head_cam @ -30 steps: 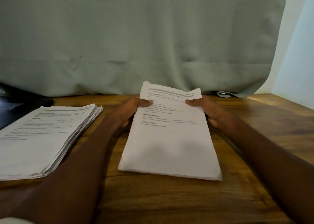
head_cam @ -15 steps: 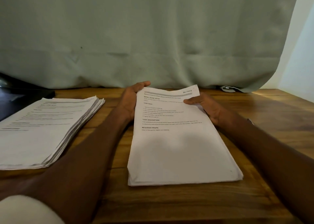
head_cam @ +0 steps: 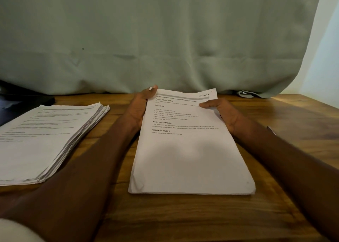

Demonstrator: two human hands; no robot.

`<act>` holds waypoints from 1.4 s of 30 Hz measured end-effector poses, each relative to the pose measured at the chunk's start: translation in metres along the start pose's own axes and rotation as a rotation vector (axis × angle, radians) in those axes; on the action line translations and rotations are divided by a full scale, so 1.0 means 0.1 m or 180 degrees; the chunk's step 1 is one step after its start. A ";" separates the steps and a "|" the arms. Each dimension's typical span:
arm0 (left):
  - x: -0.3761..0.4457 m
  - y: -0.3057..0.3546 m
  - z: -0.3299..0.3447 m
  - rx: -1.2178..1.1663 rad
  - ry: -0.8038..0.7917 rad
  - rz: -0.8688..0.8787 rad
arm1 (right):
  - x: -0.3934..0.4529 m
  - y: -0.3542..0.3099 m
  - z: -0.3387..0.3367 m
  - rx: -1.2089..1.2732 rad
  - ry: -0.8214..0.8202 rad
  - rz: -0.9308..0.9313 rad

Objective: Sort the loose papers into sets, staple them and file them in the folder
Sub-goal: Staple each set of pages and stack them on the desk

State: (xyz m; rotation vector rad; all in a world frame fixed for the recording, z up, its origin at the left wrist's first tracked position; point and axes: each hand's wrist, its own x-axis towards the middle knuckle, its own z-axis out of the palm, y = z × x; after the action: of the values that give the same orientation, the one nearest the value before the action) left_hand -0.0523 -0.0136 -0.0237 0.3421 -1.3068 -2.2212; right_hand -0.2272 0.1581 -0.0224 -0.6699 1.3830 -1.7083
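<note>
A set of printed papers (head_cam: 190, 155) lies flat on the wooden table (head_cam: 183, 218) in front of me, its top page headed "SECTION 1". My left hand (head_cam: 139, 107) presses against the set's far left edge with its fingers straight. My right hand (head_cam: 225, 115) holds the far right edge, thumb on the top page and fingers hidden beneath. A second, thicker stack of loose printed papers (head_cam: 42, 140) rests on the table to the left, its edges fanned unevenly. I see no stapler or folder.
A grey-green curtain (head_cam: 165, 39) hangs along the table's far edge. A dark object (head_cam: 22, 102) sits at the far left behind the loose stack. A small grey item (head_cam: 245, 93) pokes out under the curtain at the right.
The set's far end was raised and has come down flat on the table. My left thumb has left the top page and that hand now lies along the edge.
</note>
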 end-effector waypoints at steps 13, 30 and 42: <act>-0.11 0.03 0.03 0.1361 -0.0328 0.0589 | -0.02 -0.19 -0.02 0.0325 0.0444 -0.1434; -0.15 0.03 0.40 0.2447 0.0856 0.2147 | -0.14 0.00 0.32 -0.1020 0.0870 -0.2756; -0.09 -0.04 0.24 0.3329 0.0863 0.2485 | -0.03 0.15 0.27 -0.1811 0.1003 -0.2262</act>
State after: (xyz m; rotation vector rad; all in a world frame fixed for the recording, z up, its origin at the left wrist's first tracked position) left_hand -0.0576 0.0105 -0.0162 0.3800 -1.9095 -0.7213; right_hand -0.2001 0.1460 -0.0294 -1.3810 2.0541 -2.0147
